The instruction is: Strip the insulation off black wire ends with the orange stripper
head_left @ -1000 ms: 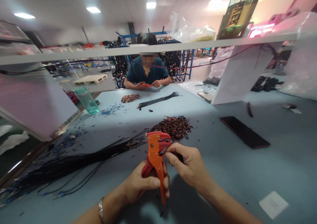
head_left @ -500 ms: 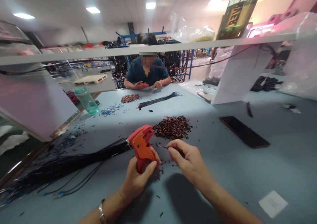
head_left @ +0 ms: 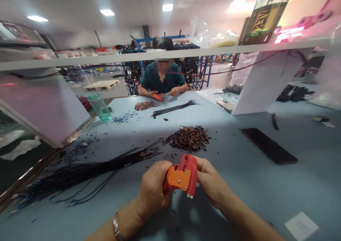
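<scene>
The left hand (head_left: 153,184) is closed around the handles of a red and orange wire stripper (head_left: 179,178), its fingers wrapped well in. The stripper is held up above the near middle of the worktop (head_left: 234,205), its head turned toward the right hand (head_left: 209,178). The right hand is at the far side of that head, its fingers partly bent; the fingertips are hidden behind the tool, so how far open they are and whether they grip anything cannot be told. A silver bracelet (head_left: 115,226) circles the left wrist.

Just beyond the hands lies a heap of short black and copper-coloured scraps (head_left: 188,138). To its left, a long bundle of black wires (head_left: 103,170) stretches across the worktop, with blue bits (head_left: 81,146) scattered behind it. A dark phone (head_left: 269,145) lies flat on the right — well apart from the hands — and a white square of paper (head_left: 302,226) is at the near right.

Farther back are a green cup (head_left: 99,107), a smaller wire bundle (head_left: 173,108) and a copper-coloured heap (head_left: 144,106). Across the worktop sits a person (head_left: 163,78) in a dark top, holding a red tool (head_left: 157,97).
</scene>
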The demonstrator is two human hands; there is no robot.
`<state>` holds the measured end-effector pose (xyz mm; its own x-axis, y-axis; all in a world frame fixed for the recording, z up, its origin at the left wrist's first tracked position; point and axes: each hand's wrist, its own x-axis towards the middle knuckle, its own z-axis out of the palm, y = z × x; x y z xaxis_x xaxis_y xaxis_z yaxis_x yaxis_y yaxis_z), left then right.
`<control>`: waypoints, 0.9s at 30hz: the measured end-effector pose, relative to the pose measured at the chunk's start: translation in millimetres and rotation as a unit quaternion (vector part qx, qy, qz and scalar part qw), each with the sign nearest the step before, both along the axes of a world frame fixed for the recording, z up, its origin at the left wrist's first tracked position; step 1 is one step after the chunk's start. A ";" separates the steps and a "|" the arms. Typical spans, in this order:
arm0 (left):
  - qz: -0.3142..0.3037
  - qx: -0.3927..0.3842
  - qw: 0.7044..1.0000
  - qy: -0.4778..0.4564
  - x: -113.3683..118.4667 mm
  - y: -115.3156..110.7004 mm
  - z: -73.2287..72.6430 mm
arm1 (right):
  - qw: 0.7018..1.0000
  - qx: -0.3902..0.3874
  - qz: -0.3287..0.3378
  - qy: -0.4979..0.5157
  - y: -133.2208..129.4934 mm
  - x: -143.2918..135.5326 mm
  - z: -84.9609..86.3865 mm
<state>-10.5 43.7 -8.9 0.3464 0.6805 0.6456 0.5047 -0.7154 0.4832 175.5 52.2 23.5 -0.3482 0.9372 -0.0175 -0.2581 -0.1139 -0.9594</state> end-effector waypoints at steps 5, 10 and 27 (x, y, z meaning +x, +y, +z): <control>0.055 0.088 0.993 0.050 2.4 0.7 1.3 | 1.000 -0.006 0.018 -0.002 1.8 3.1 -4.4; 0.081 0.110 0.986 0.092 4.1 1.1 0.8 | 1.000 -0.024 0.005 -0.011 4.7 6.3 -2.7; 0.082 0.112 0.984 0.112 3.3 2.9 -1.2 | 0.999 0.000 0.035 -0.038 5.1 4.5 -5.3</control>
<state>-7.2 46.6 -10.1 0.3950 0.5887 0.7052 0.6980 -0.6914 0.1862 180.0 57.3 18.2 -0.4110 0.9105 -0.0460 -0.1754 -0.1285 -0.9761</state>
